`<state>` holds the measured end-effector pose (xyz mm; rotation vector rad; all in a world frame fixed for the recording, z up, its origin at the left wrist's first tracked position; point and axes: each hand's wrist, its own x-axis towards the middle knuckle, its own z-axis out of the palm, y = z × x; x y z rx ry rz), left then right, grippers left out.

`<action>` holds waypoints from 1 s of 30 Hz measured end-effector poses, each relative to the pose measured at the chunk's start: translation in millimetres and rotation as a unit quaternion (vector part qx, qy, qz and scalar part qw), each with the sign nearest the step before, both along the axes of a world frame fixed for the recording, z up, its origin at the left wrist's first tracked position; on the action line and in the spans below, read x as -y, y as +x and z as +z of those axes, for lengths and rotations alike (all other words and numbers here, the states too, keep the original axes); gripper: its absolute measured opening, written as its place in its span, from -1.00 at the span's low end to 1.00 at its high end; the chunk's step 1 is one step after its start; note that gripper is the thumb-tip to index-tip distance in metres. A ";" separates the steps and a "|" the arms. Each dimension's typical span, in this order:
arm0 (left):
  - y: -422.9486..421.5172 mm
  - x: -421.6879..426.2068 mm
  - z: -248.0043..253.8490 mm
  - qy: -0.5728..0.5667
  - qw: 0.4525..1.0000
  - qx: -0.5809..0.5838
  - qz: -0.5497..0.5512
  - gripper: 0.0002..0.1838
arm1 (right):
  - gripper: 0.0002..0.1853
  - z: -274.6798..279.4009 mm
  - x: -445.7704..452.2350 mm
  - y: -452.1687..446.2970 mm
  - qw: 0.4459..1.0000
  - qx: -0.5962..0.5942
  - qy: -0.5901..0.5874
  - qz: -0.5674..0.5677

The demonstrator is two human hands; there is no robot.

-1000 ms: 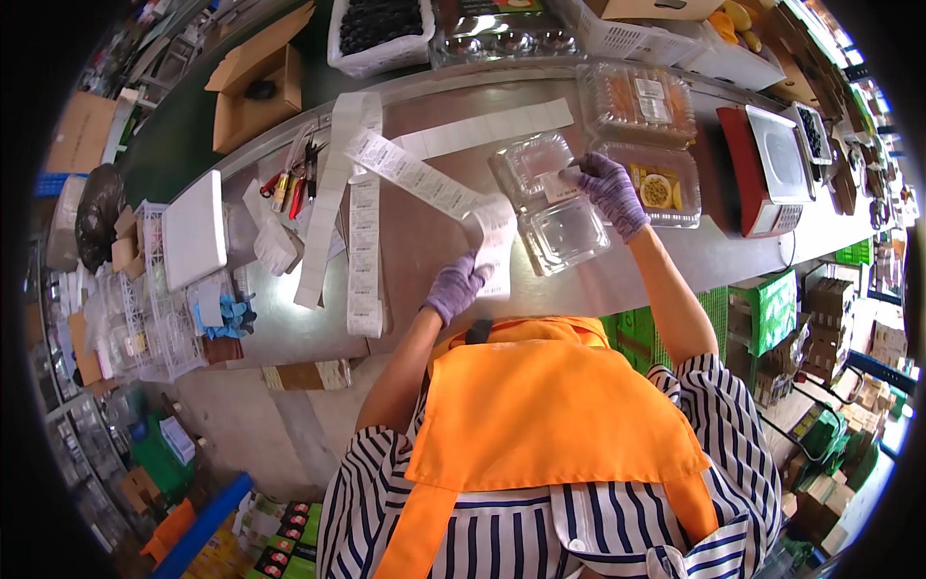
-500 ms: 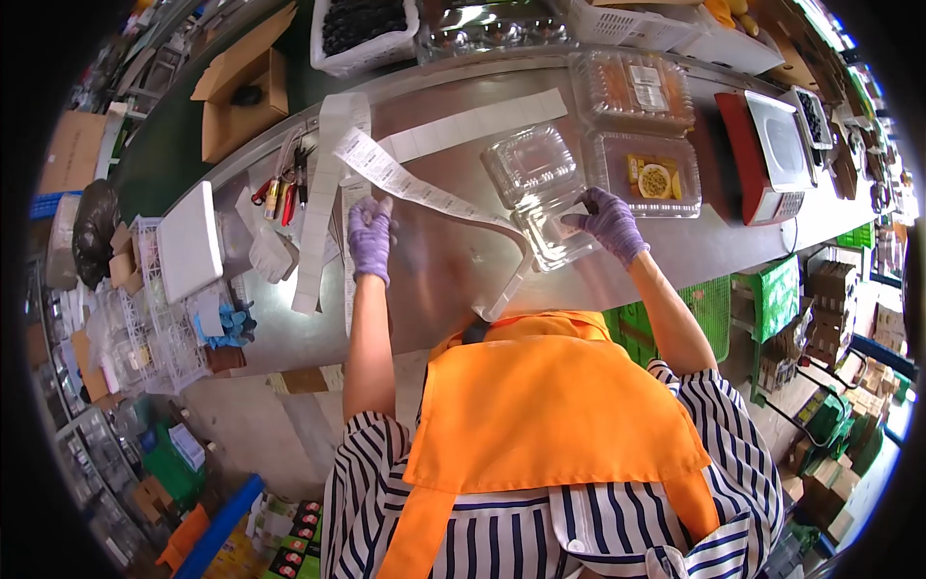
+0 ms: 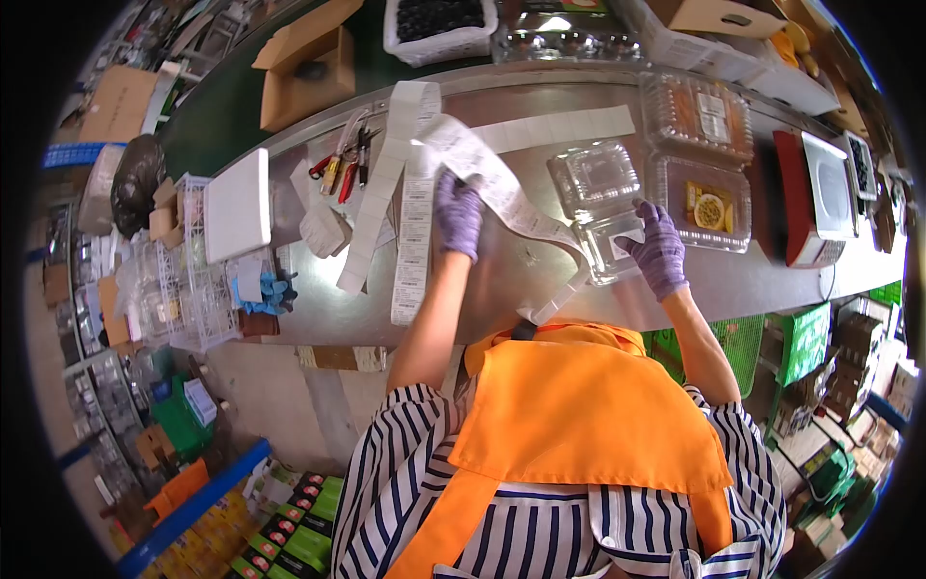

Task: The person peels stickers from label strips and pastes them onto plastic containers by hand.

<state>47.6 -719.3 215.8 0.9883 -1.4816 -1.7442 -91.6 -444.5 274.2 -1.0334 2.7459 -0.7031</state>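
As label handling is apparently in hand, the label strip (image 3: 502, 191) is found at the left hand (image 3: 459, 217), whose grip cannot be told. The clear box (image 3: 596, 176) is sited just left of the right hand (image 3: 662, 251), whose fingers are parted; a steady pinch is judged necessary next.

Bare steel opens toward the front edge of the surface (image 3: 509, 275), between the flat label strip (image 3: 414, 251) and the curling label strip (image 3: 496, 187), the left hand (image 3: 458, 217) closing off its back. The right hand (image 3: 658, 251) and open clamshell (image 3: 595, 180) block the way beyond. A narrow lane parts the orange-filled box (image 3: 675, 111) from the red scale (image 3: 798, 193) near the right end; tools (image 3: 347, 172) crowd the left.
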 end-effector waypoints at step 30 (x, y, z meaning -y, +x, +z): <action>-3.3 24.7 119.6 0.171 0.980 -0.029 -0.098 -0.88 | -0.83 60.5 31.5 43.7 0.775 0.605 -0.144 0.116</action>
